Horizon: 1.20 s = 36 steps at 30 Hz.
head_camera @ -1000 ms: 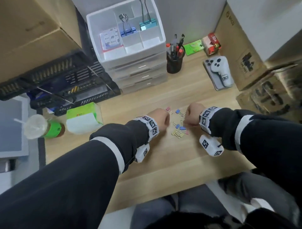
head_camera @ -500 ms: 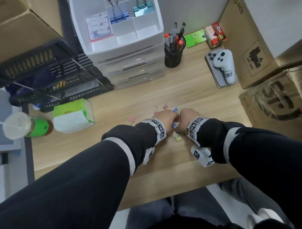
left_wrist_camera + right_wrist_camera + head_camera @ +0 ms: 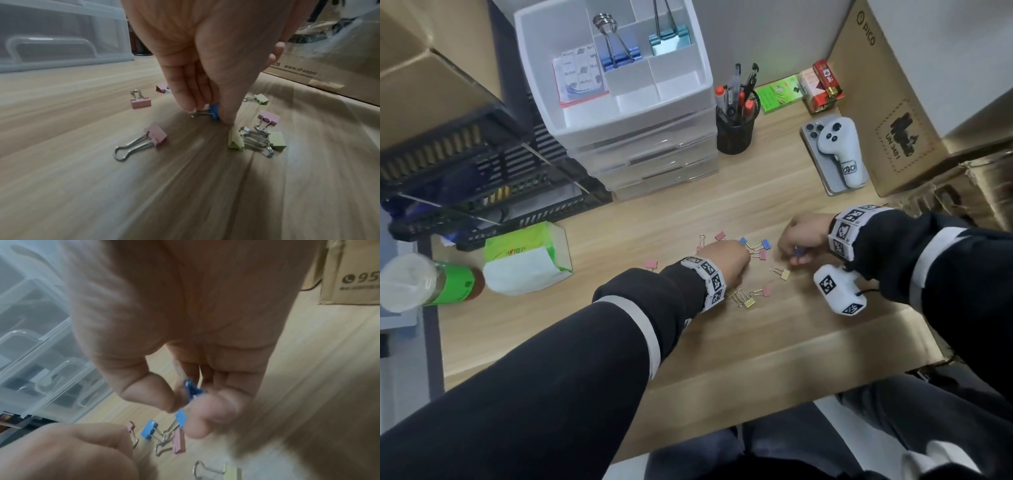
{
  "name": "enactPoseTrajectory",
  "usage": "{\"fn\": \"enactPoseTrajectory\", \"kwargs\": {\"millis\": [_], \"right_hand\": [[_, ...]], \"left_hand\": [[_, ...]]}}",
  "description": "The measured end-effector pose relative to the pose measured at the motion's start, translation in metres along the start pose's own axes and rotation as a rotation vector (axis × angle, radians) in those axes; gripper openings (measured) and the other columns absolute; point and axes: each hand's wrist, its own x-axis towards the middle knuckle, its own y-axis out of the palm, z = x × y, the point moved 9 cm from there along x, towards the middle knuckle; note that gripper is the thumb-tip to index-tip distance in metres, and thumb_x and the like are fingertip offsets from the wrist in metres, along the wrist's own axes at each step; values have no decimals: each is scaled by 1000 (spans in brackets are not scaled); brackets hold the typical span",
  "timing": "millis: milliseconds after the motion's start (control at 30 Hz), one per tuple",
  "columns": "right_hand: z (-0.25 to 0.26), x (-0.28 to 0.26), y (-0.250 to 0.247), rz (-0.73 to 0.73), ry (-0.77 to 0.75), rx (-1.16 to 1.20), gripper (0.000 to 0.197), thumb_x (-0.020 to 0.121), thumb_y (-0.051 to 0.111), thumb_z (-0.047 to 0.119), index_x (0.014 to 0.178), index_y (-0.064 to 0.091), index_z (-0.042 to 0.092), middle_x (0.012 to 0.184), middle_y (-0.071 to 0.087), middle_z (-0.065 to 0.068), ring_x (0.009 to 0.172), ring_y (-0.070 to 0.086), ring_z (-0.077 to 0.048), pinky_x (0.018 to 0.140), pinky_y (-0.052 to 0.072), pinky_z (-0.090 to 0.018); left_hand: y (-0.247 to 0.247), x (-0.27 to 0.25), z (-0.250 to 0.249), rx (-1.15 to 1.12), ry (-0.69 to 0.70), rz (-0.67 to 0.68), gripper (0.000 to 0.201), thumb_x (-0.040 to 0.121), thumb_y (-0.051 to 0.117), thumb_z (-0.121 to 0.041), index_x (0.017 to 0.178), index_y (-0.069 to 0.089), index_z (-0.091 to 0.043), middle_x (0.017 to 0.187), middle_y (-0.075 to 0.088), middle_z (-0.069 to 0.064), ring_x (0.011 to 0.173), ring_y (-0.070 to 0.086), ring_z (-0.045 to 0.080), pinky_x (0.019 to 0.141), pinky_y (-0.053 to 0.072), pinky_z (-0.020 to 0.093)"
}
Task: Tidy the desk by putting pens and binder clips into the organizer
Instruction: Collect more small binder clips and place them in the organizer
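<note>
I see both hands down among the scattered binder clips on the tabletop. Left hand — fingers and thumb pinching a blue clip that sits on the wood, its wire handles sticking out toward the fingers. Right hand, off to the right — thumb and fingers curled round a dark blue clip, held just off the surface as far as I can judge from the right wrist view.

Loose clips around them: a pink one lying flat in front of the left hand, another pink one further back, two yellow-green ones with tangled handles just beside the left thumb. Between the hands, two light blue clips and a pink one hooked together by their handles. A yellow clip lies near the right hand; a lone pink clip sits left of the left wrist.

The organizer — white, drawers below, open compartments on top — stands at the back of the tabletop, well apart from the hands. Large blue and teal clips stand in its top compartments. A black pen cup with pens stands just beside it on the right.
</note>
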Motion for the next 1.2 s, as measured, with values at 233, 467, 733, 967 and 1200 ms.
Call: {"fn": "enactPoseTrajectory", "kwargs": {"millis": [233, 467, 733, 967, 1200], "right_hand": [[30, 13, -6, -136, -250, -85, 25, 87, 49, 2, 72, 68, 10, 72, 67, -8, 63, 60, -26, 59, 52, -26], [36, 10, 6, -196, -390, -422, 49, 61, 77, 13, 102, 53, 28, 79, 62, 0, 70, 60, -21, 67, 55, -38], [26, 15, 7, -270, -404, -486, 27, 73, 65, 16, 96, 58, 27, 77, 60, 5, 72, 60, -20, 60, 45, -27], [20, 20, -6, -242, -344, -197, 24, 87, 59, 28, 88, 61, 4, 84, 65, -10, 79, 59, -29, 77, 49, -37], [38, 17, 6, -88, -311, 180, 39, 93, 44, 18, 54, 44, 14, 40, 47, 2, 35, 41, -13, 44, 34, -24]], "left_hand": [[-30, -11, 19, -100, -25, -245, 4, 83, 57, -17, 86, 55, -15, 87, 59, 9, 85, 57, 33, 64, 38, 31], [-36, 3, 34, -313, -42, -277, 17, 93, 49, -11, 109, 54, -8, 109, 58, 15, 94, 60, 37, 83, 50, 43], [-26, 22, 31, -68, -53, -151, 33, 90, 52, -13, 122, 49, -22, 105, 53, 7, 84, 60, 33, 62, 39, 33], [-32, 28, 24, -4, -52, -156, 20, 94, 49, -17, 112, 58, -14, 109, 52, 9, 89, 62, 36, 66, 41, 35], [-57, 0, 47, -134, -165, -256, 37, 99, 34, -29, 98, 65, -9, 103, 60, 13, 99, 60, 35, 72, 40, 33]]}}
